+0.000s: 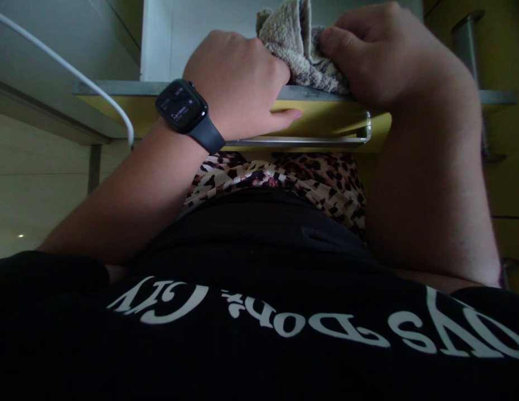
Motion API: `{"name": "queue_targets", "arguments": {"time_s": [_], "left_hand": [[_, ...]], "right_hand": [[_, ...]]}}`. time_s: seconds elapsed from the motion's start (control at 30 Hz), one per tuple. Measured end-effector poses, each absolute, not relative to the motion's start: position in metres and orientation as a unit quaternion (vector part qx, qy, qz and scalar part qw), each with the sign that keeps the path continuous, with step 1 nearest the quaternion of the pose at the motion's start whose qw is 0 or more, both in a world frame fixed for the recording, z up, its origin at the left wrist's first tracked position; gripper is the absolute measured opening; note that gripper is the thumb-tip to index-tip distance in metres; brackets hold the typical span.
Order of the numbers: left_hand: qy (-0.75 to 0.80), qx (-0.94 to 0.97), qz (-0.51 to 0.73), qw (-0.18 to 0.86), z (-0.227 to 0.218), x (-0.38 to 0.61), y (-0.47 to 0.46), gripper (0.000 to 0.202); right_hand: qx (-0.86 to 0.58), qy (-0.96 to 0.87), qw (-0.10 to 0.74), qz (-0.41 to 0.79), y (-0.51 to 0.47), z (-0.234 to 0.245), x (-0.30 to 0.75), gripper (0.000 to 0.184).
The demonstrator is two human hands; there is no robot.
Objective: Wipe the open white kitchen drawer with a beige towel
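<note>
A yellow-fronted drawer [321,118] with a grey top edge and white inside stands pulled out in front of me. My left hand [238,81], with a black watch [182,106] on the wrist, is closed over the top edge of the drawer front. Its thumb lies on the outer face, while the curled fingers are mostly hidden inside. My right hand [372,55] is closed on a bunched grey-beige towelling cloth [290,44], thumb on top. The cloth rests at the drawer's edge between both hands and touches the left knuckles or lies right against them.
A metal bar handle [301,142] runs across the drawer front, close to my patterned clothing [271,178]. A white cable [71,67] hangs at the left. More yellow cabinet fronts with a handle [472,55] stand on the right. Pale tiled floor [37,189] shows at the left.
</note>
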State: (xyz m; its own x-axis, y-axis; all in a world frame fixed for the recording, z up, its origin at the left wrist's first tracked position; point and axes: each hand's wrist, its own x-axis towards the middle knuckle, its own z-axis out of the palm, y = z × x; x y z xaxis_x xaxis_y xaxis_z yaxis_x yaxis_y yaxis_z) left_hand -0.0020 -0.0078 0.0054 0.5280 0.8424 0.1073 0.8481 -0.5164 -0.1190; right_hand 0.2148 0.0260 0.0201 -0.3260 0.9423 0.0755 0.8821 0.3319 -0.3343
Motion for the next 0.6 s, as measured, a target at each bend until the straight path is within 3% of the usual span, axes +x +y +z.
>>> {"name": "queue_targets", "arguments": {"time_s": [0.6], "left_hand": [[-0.472,-0.879,-0.033,0.067,0.0054,-0.0011,-0.0066,0.078]], "right_hand": [[-0.565,-0.807,0.124,0.117,0.0260,0.0201,0.2165,0.044]]}}
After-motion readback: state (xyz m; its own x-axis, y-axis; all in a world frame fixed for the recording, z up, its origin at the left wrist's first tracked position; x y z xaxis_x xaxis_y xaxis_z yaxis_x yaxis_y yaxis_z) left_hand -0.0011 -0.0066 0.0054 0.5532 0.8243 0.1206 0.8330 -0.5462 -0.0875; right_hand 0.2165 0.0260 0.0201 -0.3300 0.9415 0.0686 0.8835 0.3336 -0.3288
